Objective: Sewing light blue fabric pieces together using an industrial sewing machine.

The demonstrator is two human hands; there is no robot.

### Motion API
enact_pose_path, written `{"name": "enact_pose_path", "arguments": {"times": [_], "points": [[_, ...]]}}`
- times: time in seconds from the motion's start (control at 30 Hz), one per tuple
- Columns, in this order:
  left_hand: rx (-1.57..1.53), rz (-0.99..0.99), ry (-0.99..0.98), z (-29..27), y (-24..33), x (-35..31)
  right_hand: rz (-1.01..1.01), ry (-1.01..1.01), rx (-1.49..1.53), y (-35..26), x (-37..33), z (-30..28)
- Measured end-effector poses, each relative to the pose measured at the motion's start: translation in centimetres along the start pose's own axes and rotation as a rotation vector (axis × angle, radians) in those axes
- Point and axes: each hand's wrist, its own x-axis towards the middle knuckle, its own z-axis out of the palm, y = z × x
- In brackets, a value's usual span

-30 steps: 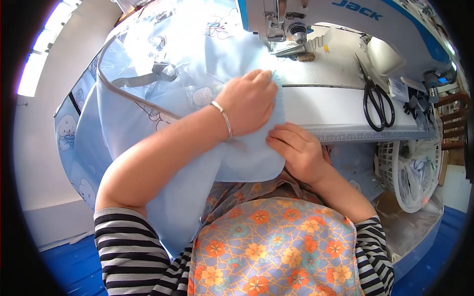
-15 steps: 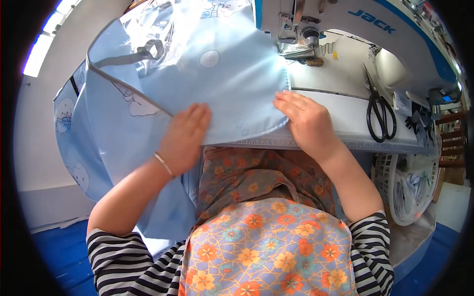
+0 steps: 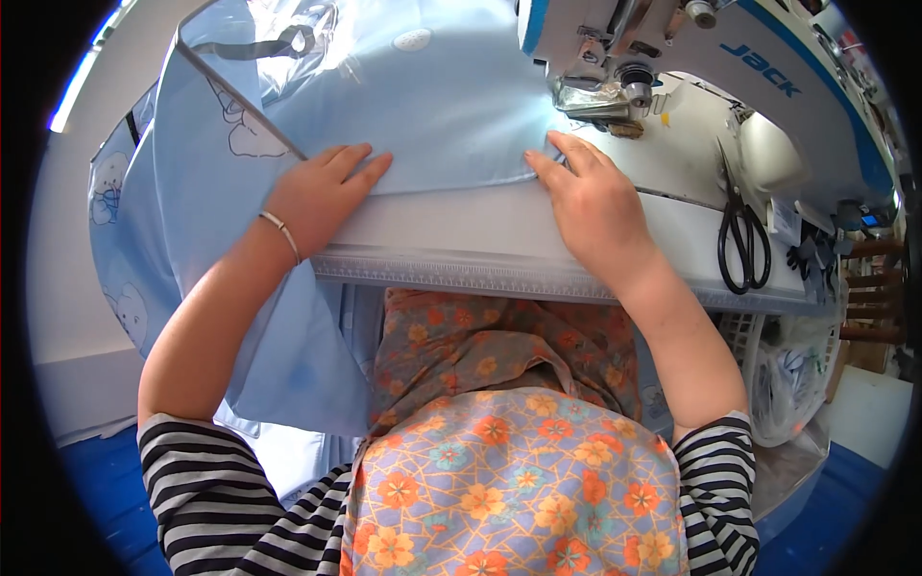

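Observation:
Light-blue fabric (image 3: 442, 115) with grey edging and cartoon animal prints spreads over the sewing machine's table and hangs off it at the left. On its near-left part rests my left hand (image 3: 322, 192), palm down, fingers stretched out and thumb apart. My right hand (image 3: 600, 202) pinches the fabric's right edge at the near corner, thumb and forefinger together. Just beyond those fingertips is the lit presser-foot area of the sewing machine (image 3: 595, 101), where the edging runs under the metal parts. The needle itself cannot be made out.
Black-handled scissors (image 3: 740, 240) lie on the table's right side. A clear ruler strip (image 3: 480, 272) runs along the front edge. Below right hangs a white plastic basket (image 3: 792, 384) with plastic bags. A clear plastic piece (image 3: 298, 38) lies on the fabric at the back.
The fabric's near edge has shifted away from me toward the machine, baring more table. My right hand has moved up to the corner; my left hand has slid leftward with its fingers spread.

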Motion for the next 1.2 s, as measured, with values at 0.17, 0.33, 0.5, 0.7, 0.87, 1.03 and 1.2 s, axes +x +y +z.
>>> {"name": "enact_pose_path", "arguments": {"times": [0.17, 0.33, 0.5, 0.7, 0.87, 1.03, 1.2], "points": [[0.048, -0.066, -0.052, -0.7, 0.7, 1.2, 0.021, -0.015, -0.054, 0.0, 1.0, 0.9], [0.035, -0.039, -0.185, -2.1, 2.4, 2.0, 0.047, -0.031, -0.072, 0.1, 1.6, 1.2], [-0.179, 0.063, -0.286, -4.9, 7.0, 4.0, 0.079, 0.015, -0.049, 0.4, 1.7, 1.4], [-0.476, 0.026, -0.368, -5.7, 11.6, 8.8, 0.026, 0.059, -0.019, 1.2, 0.9, 1.2], [-0.553, -0.111, -0.404, -4.8, 11.2, 12.3, 0.027, 0.021, 0.021, 1.5, 0.1, 0.4], [-0.628, -0.128, -0.269, -3.6, 11.6, 15.9, 0.064, 0.041, 0.061, 2.6, 1.3, -0.4], [-0.677, -0.168, -0.275, -3.7, 11.8, 15.5, 0.027, 0.01, -0.002, 3.7, 1.4, 0.0]]}}
